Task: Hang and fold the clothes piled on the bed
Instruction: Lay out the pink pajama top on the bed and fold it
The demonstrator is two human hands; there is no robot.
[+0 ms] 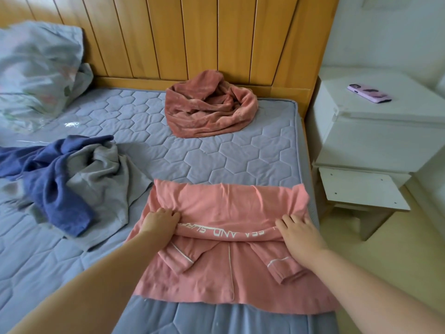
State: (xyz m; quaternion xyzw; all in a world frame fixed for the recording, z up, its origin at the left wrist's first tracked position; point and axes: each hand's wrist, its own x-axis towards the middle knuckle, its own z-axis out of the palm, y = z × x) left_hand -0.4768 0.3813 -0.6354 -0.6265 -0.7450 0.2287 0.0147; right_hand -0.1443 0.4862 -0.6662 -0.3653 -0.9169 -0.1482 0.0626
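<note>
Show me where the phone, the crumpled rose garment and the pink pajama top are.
phone (369, 93), head view, middle of its purple case.
crumpled rose garment (209, 112), head view, centre of the heap.
pink pajama top (224, 203), head view, folded-over panel.

A home bedroom: quilted bed, wooden headboard, probably a nightstand.

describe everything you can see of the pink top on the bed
The pink cotton-looking pyjama top with white piping lies flat near the edge of the blue-grey quilted mattress. Both sleeves are folded in across the body. Its far part is folded over toward the person, with white lettering along the near edge. The left hand grips one end of that edge; the right hand lies on the other, grip unclear. Its far left corner meets a crumpled grey garment.
</note>
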